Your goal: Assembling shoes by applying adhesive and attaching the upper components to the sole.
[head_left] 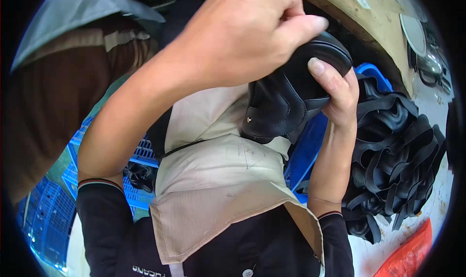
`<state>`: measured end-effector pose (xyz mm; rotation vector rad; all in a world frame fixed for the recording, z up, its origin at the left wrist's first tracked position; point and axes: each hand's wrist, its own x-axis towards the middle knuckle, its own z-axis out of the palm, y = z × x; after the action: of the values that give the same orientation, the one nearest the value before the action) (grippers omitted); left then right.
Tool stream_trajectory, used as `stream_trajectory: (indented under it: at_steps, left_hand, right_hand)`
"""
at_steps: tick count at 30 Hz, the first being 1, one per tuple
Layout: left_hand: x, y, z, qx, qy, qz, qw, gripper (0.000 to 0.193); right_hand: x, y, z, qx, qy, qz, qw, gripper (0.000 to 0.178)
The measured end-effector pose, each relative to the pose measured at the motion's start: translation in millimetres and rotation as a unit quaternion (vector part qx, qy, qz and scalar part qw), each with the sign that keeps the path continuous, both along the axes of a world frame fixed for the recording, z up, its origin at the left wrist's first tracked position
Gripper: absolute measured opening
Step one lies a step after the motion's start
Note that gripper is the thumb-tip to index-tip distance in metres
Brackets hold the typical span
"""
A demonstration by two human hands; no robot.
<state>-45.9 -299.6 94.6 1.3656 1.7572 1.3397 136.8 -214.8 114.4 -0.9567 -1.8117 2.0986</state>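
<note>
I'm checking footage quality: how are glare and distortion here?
Head view: soft highlights on the black shoe, its stitching still legible; head view: blue basket at lower left looks bowed near the rim, and the corners go black.

Blk pile (395, 155) in way, R side

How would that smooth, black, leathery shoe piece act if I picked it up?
The smooth, black, leathery shoe piece would probably feel fairly firm, since its rounded end keeps its shape in the right hand. It may be slightly slippery, because its surface looks shiny. Pushed, it might rock, as that end is curved.
</note>
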Motion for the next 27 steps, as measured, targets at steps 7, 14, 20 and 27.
stream_trajectory:
  at_steps: [7, 14, 20, 27]
  left_hand:
    - [-24, -4, -20, -0.02, -0.198, -0.045, 0.979, 0.048]
    - [-8, 4, -56, -0.056, -0.341, -0.106, 0.933, 0.044]
    - [-1, -14, -45, -0.085, -0.259, 0.011, 0.962, 0.029]
    - [-14, -10, -89, 0.044, -0.28, 0.004, 0.959, 0.035]
  right_hand:
    - [-20, -20, -12, -0.02, -0.008, -0.041, 0.999, 0.04]
    - [-16, -16, -28, -0.073, 0.009, -0.007, 0.997, 0.032]
    - [-19, -12, -28, -0.087, 0.009, -0.034, 0.996, 0.034]
    - [-10, -13, -44, -0.081, 0.0, -0.046, 0.996, 0.046]
